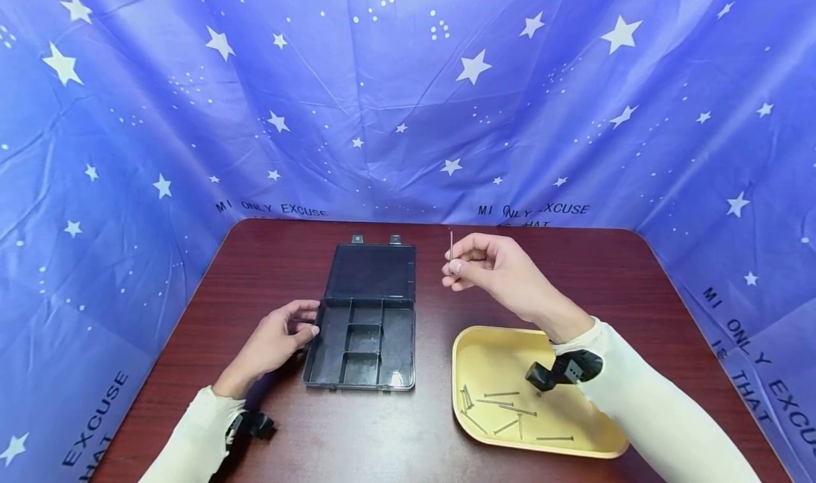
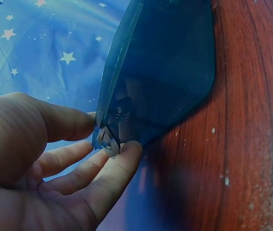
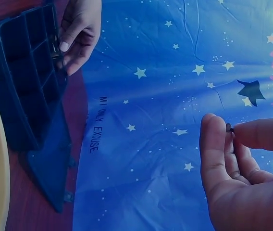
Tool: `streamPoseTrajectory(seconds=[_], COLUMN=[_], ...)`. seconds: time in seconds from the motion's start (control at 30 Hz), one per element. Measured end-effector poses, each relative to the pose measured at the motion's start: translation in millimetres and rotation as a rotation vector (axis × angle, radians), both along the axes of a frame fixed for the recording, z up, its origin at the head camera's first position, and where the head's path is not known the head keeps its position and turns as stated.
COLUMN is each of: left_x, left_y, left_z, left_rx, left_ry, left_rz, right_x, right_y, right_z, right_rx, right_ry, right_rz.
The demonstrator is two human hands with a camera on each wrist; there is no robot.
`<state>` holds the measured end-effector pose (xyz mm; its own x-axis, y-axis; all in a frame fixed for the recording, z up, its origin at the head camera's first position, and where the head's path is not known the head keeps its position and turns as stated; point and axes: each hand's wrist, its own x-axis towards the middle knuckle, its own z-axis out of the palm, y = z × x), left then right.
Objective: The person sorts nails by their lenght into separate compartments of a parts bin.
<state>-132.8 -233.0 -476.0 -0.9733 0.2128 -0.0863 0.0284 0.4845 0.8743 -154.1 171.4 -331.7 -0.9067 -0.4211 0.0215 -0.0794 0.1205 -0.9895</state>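
A nail stands upright between the thumb and fingers of my right hand, raised to the right of the black box. In the right wrist view only a small dark end of the nail shows at the fingertips. My left hand grips the left side of the divided plastic box, whose lid lies folded back, away from me. The left wrist view shows the left hand's thumb and fingers pinching the box's edge.
A yellow tray stands at the right, below the right forearm, with several loose nails in it. The dark red wooden table ends at a blue star-printed curtain on the back and both sides.
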Motion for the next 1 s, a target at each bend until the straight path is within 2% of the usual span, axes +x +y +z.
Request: streamPoseTrajectory(seconds=[0.3, 0.6, 0.8, 1.0], left_x=[-0.6, -0.5, -0.2, -0.7], left_y=[-2.5, -3.0, -3.6, -1.8], left_z=[-4.0, -2.1, -0.3, -0.4], left_rx=[0.037, 0.036, 0.037, 0.038], left_ry=[-0.007, -0.023, -0.050, -0.054], left_rz=[-0.007, -0.004, 0.003, 0.001], right_x=[-3.1, -4.2, -11.6, -16.6], right_y=[-7, -19, -54, -100], right_z=[-0.9, -5.2, -23.1, -39.8], right_rx=[-0.038, -0.059, -0.062, -0.069], right_ry=[-0.028, -0.040, -0.081, -0.205], right_rz=[0.010, 0.019, 0.089, 0.158])
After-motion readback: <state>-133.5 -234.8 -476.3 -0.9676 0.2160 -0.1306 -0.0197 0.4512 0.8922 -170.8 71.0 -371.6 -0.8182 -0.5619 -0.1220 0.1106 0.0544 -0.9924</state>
